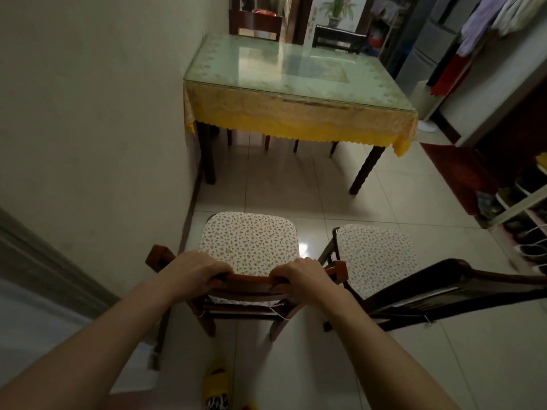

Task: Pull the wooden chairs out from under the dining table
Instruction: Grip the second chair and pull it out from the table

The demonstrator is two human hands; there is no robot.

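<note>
Pale glossy floor tiles (pixel 296 199) are seen running between a cream wall on the left and a shoe rack on the right. Fingers of the left hand (pixel 196 269) are curled over the top rail of the reddish-brown wooden chair with a floral seat cushion (pixel 251 245), and those of the right hand (pixel 305 276) are closed on the same rail, a short stretch of bare wood being left between them. The rail's long axis is laid across the view, from left to right, with both hands about equally near it and the forearms reaching forward from the wearer. The seat is pointed away from the body, toward the glass-topped counter draped in a yellow lace cloth (pixel 299 119), and the chair is set well apart from that counter, with open tile between. Just beside it on the right, a second dark wooden chair with a matching cushion (pixel 376 258) is turned at an angle, also clear of the counter. Beyond the far edge, two further dark chair backs (pixel 337 38) are seen tucked close. Any further pull would be judged to run straight back toward the body, square to the rail.
</note>
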